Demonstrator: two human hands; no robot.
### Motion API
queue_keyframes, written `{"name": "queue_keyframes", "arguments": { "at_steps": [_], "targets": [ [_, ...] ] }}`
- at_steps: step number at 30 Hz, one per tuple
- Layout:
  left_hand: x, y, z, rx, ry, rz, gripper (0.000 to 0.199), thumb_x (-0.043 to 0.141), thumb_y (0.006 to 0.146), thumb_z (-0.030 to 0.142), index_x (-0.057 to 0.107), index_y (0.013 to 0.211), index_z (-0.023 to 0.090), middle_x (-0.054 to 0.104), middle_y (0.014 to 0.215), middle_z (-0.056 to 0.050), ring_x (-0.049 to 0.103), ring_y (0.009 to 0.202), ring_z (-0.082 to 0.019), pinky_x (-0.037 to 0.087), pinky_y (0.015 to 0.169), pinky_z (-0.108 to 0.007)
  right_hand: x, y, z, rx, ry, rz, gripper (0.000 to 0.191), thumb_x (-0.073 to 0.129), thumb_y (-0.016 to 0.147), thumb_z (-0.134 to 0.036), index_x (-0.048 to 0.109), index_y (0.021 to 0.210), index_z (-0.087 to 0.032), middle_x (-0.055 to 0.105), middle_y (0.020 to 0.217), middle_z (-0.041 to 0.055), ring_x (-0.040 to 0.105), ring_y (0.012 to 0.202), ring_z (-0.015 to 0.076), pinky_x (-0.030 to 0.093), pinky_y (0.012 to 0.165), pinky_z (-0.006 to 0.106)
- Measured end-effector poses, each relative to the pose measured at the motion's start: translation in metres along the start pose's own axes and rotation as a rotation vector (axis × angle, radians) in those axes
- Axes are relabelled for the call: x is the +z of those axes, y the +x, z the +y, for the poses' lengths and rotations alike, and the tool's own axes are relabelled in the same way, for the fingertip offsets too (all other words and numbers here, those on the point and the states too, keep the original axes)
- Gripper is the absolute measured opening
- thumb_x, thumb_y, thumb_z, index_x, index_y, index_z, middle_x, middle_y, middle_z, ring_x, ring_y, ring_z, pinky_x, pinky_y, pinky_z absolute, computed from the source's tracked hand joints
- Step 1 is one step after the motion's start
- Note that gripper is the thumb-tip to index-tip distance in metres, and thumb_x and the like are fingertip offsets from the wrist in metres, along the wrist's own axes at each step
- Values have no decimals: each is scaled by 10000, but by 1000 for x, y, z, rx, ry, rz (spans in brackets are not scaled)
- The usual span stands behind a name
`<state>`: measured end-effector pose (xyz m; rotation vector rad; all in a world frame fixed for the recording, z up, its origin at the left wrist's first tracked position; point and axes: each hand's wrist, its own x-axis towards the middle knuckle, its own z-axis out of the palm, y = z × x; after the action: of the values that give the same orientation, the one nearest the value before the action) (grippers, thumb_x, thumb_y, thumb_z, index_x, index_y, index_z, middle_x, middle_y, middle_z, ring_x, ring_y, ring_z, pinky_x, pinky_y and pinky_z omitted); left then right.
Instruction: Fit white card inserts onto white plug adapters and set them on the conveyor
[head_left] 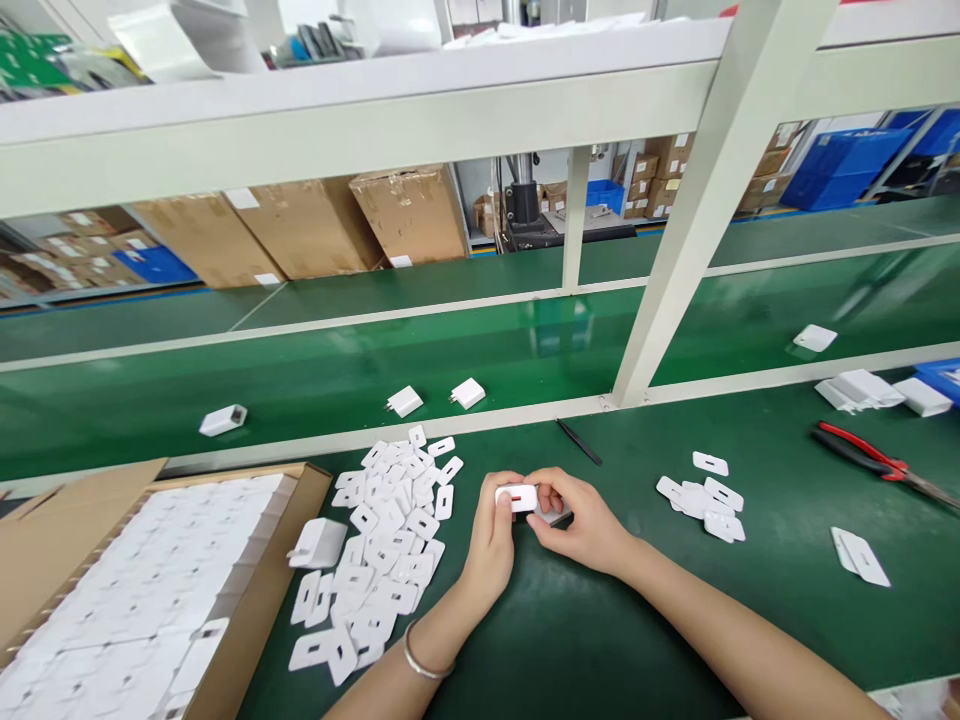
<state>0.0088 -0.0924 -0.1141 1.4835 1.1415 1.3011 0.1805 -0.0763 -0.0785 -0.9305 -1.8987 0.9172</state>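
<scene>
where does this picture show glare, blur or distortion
Head view: pale reflections on the glossy green belt, with brighter streaks at right; the thick post leans, perhaps from camera tilt or wide-angle distortion; the green item at upper left looks smeared, while the left hand and right hand look clearer.

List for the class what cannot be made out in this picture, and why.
All in the head view:
- Back of the held white piece: hidden by its front and the left hand.
- Grey item beside it: partly covered by the right hand.
- Tips of the pliers: cut off by the right edge.
- Near end of the cardboard box: cut off by the bottom edge.
- Carton label: too small to read.
</scene>
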Motion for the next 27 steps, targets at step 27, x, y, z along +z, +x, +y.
{"name": "queue_keyframes", "arguments": {
  "at_steps": [27],
  "targets": [
    [-3,12,-8,-27,75,-78,518,209,1093,596,554,1093,210,603,1020,-72,565,953,-242,443,886,-399,-8,4,19,-77,-150,-26,200,530,1059,-362,642,1107,-204,671,875,21,622,750,151,477,705,262]
  ]
}}
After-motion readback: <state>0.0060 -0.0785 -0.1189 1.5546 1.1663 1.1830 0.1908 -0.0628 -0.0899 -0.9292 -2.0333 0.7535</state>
